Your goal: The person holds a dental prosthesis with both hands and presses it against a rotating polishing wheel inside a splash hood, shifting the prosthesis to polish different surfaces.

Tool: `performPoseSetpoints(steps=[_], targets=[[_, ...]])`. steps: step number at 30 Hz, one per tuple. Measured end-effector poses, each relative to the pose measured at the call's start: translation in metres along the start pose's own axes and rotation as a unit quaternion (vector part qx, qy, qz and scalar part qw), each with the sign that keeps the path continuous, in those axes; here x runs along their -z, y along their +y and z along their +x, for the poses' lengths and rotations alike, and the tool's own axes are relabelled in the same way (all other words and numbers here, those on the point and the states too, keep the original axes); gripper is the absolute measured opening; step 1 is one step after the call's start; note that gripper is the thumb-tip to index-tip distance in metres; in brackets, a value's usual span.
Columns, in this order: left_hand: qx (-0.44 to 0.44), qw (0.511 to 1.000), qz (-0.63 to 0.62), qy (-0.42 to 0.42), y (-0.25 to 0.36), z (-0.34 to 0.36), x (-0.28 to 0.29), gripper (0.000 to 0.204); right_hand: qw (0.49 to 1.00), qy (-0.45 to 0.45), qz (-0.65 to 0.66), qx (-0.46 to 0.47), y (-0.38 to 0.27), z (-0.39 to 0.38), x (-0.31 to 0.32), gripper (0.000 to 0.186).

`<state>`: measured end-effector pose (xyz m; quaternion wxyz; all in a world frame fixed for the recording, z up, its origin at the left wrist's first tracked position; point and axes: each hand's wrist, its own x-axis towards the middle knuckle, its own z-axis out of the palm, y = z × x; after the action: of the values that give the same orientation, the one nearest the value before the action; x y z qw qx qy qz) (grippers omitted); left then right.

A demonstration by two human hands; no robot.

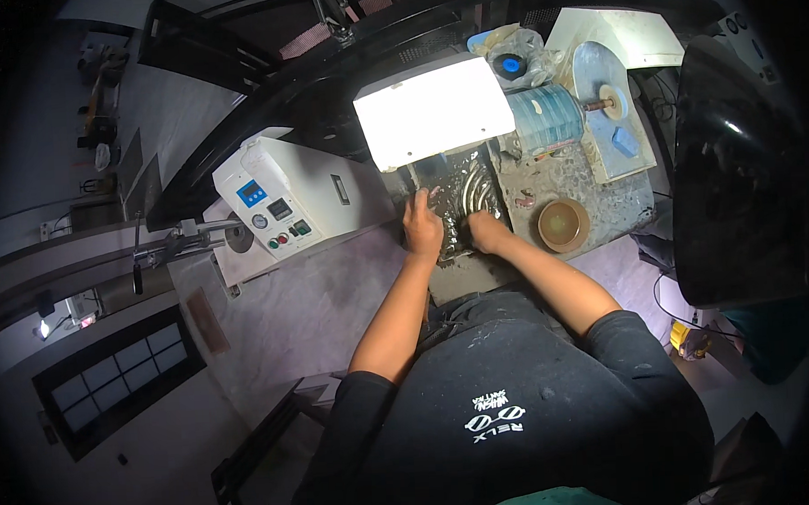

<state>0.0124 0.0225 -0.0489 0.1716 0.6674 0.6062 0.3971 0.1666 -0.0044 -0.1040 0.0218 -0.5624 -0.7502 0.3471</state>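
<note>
Both hands reach into a dark, wet trough (501,192) under a bright white hood (433,114). My left hand (423,226) is at the trough's left side, its fingers bent and pinched together; whatever is between the fingertips is too small to make out. At the near right of the trough, my right hand (487,233) is closed like a fist. Its fingertips point down into the trough and are hidden, so I cannot see what they grip. Just beyond the right hand, curved shiny ridges (479,190), perhaps a ribbed hose, glisten with wet.
Left stands a white control box (262,204) with buttons and a small display. Right of the trough are a brown bowl (563,226) of cloudy liquid, a teal cylinder (548,120), a pale wheel (612,103) on a spindle and a blue block (624,142). A black panel (735,184) rises farther right.
</note>
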Motion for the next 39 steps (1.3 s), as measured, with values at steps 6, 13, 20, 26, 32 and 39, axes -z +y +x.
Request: performPoseSetpoints(steps=[6, 13, 20, 26, 32, 39], targets=[[0.026, 0.997, -0.007, -0.069, -0.015, 0.003, 0.002, 0.03, 0.942, 0.063, 0.328, -0.022, -0.051, -0.006, 0.088, 0.035], [0.09, 0.992, -0.074, -0.041, -0.01, 0.018, -0.015, 0.026, 0.937, 0.262, 0.182, 0.145, -0.038, 0.019, 0.077, 0.043], [0.131, 0.984, -0.119, -0.002, 0.004, 0.036, -0.03, 0.028, 0.833, 0.256, 0.471, -0.132, -0.006, 0.06, 0.036, 0.027], [0.219, 0.961, -0.167, 0.014, -0.003, 0.048, -0.035, 0.032, 0.886, 0.256, 0.346, -0.172, -0.026, 0.064, 0.057, 0.029], [0.146, 0.986, -0.063, -0.041, -0.017, 0.035, -0.007, 0.032, 0.946, 0.176, 0.262, -0.076, -0.028, 0.037, 0.049, 0.042], [0.218, 0.963, -0.152, -0.053, -0.014, 0.02, 0.006, 0.028, 0.993, -0.053, 0.062, 0.091, -0.046, -0.013, 0.015, 0.059]])
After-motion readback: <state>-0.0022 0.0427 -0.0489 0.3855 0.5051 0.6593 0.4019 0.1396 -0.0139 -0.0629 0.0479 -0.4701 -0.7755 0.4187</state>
